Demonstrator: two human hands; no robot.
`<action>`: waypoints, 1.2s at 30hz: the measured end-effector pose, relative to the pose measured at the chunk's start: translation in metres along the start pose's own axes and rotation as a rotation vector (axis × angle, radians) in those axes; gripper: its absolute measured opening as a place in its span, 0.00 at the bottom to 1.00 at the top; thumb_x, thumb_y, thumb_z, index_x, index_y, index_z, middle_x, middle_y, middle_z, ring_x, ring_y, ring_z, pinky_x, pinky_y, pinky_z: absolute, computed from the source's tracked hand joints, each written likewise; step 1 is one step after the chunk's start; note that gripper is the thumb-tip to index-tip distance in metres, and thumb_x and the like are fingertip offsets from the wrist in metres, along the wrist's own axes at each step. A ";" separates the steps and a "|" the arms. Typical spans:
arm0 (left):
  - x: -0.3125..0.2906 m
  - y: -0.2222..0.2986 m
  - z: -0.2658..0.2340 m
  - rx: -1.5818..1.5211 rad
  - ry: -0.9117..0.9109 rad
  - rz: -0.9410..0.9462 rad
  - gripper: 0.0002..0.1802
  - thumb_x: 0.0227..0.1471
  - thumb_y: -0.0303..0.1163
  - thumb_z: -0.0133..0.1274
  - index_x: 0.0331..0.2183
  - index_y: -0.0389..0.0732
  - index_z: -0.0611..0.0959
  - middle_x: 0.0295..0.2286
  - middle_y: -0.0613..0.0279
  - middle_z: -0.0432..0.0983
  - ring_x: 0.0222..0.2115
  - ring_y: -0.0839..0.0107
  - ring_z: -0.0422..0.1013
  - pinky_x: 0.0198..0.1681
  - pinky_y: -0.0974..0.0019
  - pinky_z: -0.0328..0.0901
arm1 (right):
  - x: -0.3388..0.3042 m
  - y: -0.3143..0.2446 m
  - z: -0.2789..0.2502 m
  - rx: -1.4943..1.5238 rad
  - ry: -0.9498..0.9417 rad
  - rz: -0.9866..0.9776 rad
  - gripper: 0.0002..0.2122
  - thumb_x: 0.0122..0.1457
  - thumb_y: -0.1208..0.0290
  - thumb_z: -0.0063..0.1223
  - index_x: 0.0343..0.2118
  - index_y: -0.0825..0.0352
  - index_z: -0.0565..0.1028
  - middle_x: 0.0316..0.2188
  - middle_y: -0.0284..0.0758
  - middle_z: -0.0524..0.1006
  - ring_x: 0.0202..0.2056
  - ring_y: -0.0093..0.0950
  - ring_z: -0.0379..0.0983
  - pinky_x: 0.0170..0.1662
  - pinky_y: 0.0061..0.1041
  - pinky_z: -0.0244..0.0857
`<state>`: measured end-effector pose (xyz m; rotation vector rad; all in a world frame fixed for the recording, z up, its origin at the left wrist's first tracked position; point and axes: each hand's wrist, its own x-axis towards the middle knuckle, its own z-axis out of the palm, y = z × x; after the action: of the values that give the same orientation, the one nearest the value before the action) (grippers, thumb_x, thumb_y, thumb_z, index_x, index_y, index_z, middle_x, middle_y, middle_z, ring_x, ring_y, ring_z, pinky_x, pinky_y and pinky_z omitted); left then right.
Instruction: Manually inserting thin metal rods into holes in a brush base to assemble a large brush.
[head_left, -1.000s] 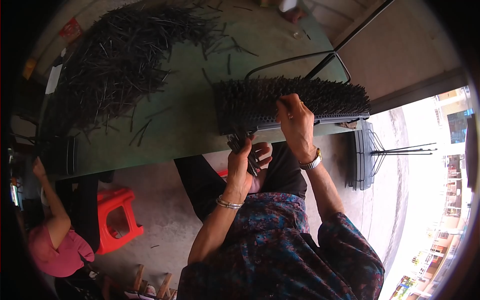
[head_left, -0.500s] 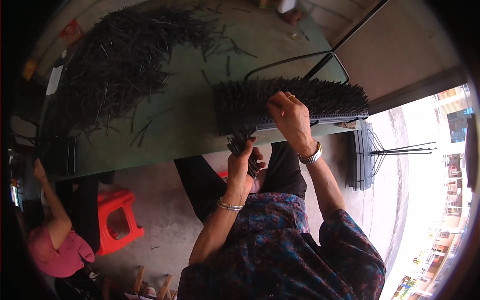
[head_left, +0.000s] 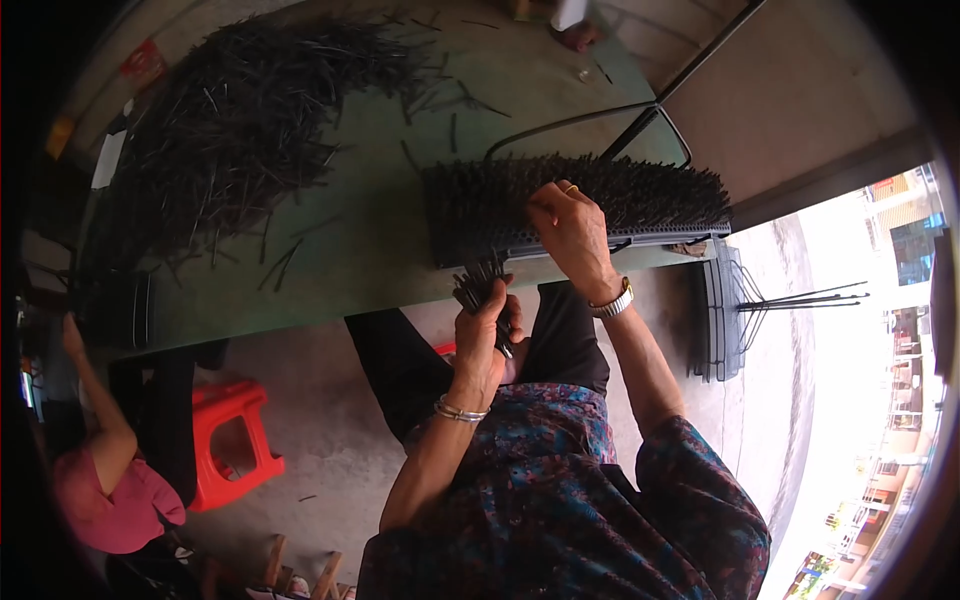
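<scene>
My left hand (head_left: 487, 322) is closed round a bunch of thin black sticks (head_left: 482, 283), held upright just in front of the table's near edge. On the table lies a long black perforated rack (head_left: 540, 243) whose top is packed with rows of short black sticks (head_left: 660, 190). My right hand (head_left: 570, 232) is over the rack's near left part, its fingertips pinched together among the upright sticks. Whatever is between those fingertips is too small and dark to make out.
A big heap of loose black sticks (head_left: 235, 130) covers the left of the green table (head_left: 370, 260). Behind the rack runs a bent metal frame (head_left: 570, 120). At the left sits another person (head_left: 115, 480) in pink beside a red stool (head_left: 235, 440). Grey racks (head_left: 722, 310) stand at right.
My right hand has shifted slightly left along the rack, fingers still pinched. The left hand stays nearly in place with its bunch of sticks.
</scene>
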<state>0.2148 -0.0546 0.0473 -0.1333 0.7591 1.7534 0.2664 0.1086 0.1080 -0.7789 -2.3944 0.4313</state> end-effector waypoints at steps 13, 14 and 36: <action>-0.004 0.003 0.004 0.025 0.029 0.013 0.19 0.57 0.38 0.56 0.45 0.35 0.77 0.23 0.65 0.71 0.20 0.77 0.66 0.19 0.74 0.58 | -0.015 -0.013 -0.001 -0.234 0.113 -0.017 0.06 0.55 0.69 0.58 0.36 0.58 0.80 0.30 0.33 0.73 0.26 0.33 0.73 0.28 0.31 0.66; -0.004 0.003 0.005 0.024 0.033 0.010 0.18 0.57 0.38 0.56 0.44 0.35 0.77 0.23 0.65 0.71 0.20 0.76 0.67 0.19 0.74 0.58 | -0.016 -0.012 0.000 -0.234 0.113 -0.017 0.06 0.55 0.69 0.58 0.36 0.58 0.80 0.30 0.33 0.73 0.26 0.33 0.73 0.28 0.31 0.66; -0.003 0.000 0.006 0.003 0.004 0.020 0.17 0.59 0.37 0.54 0.44 0.34 0.77 0.23 0.64 0.72 0.22 0.75 0.67 0.21 0.73 0.60 | -0.006 -0.007 0.008 -0.211 0.128 -0.043 0.04 0.54 0.70 0.58 0.32 0.59 0.80 0.30 0.33 0.74 0.26 0.36 0.73 0.29 0.33 0.67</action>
<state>0.2175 -0.0542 0.0532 -0.1280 0.7685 1.7711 0.2624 0.0989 0.1024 -0.8188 -2.3554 0.1078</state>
